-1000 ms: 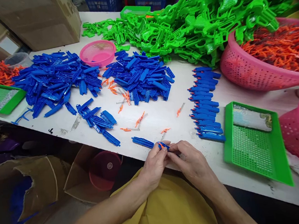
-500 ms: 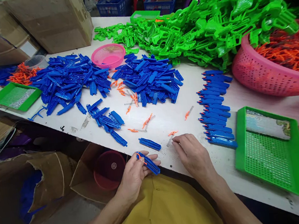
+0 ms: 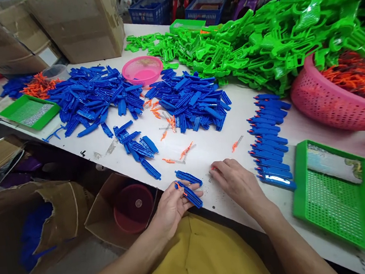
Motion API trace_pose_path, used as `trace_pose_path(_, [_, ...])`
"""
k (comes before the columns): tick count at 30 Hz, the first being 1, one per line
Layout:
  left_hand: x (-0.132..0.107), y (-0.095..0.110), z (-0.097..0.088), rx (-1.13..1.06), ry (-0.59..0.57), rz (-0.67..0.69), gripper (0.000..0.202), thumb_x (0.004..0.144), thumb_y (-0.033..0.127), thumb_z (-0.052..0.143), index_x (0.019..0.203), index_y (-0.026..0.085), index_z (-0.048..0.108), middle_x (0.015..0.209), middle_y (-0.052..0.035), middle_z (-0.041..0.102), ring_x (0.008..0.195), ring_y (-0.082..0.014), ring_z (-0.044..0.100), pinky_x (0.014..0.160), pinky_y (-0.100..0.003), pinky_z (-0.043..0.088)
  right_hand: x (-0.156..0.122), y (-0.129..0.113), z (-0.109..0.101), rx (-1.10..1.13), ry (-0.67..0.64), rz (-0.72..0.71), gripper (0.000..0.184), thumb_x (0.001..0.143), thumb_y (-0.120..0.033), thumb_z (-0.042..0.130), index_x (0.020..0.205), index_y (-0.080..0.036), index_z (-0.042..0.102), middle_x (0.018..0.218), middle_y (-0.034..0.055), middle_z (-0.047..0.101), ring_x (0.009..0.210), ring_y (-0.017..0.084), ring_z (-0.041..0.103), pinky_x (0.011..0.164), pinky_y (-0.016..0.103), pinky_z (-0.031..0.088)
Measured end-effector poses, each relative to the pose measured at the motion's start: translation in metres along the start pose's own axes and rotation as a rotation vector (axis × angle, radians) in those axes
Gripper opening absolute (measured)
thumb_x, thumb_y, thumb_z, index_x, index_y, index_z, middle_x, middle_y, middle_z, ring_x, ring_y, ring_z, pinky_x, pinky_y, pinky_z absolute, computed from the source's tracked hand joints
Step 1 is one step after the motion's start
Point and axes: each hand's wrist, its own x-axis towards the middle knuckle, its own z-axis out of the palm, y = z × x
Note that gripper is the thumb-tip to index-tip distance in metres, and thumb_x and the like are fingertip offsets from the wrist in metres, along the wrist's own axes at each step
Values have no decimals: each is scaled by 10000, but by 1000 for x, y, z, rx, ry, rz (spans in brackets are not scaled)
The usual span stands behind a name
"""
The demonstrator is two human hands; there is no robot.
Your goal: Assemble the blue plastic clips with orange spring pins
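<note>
My white table (image 3: 216, 146) carries a heap of green frames (image 3: 235, 49) and, nearer my right arm, a row of blue casings (image 3: 270, 139). My left hand (image 3: 171, 208) is loosely curled, my right (image 3: 238, 183) drawn into a pinch. The left holds a blue part (image 3: 192, 198) under its thumb, at the table's front edge; the right grips a small orange piece (image 3: 213, 168), a spring (image 3: 210, 178) just below.

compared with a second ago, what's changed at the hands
The right hand let go of the blue piece and its grip closed on an orange part that lay ahead. The left hand drew left, keeping the blue piece. The blue row and green tray beside it stayed put.
</note>
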Motion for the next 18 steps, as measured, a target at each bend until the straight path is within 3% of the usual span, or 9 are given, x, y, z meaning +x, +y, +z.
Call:
trace_pose_path(5, [-3,1,-6,-32,38,4,149,882,232,621,998,139,612,1073,-173,747,971,-288,727,939,-456,510,14,-10,-3,39,80,-76,251,1001,-300,436,1144,-207,621,1022,106,655,986,261,574,776,372,477])
trace_pose_path(12, [-3,7,-17,-112,44,30,156,870,233,632,998,144,634,1045,-156,753,980,-287,724,950,-459,506,1,-45,7,262,11,-184,232,1010,-345,447,1066,-208,625,996,95,653,969,239,590,821,383,507])
trace_pose_path(15, [-2,10,-19,-125,50,33,174,852,242,670,995,150,631,1058,-151,750,987,-290,722,954,-460,500,3,-37,8,286,70,-149,224,1004,-340,456,1089,-217,624,1024,95,652,992,240,586,847,389,503])
trace_pose_path(18, [-1,9,-16,-111,51,31,181,841,251,702,974,152,631,1076,-152,746,979,-284,723,945,-445,498,22,-13,5,229,167,-85,229,995,-297,445,1092,-204,631,1010,100,658,983,248,581,852,397,491])
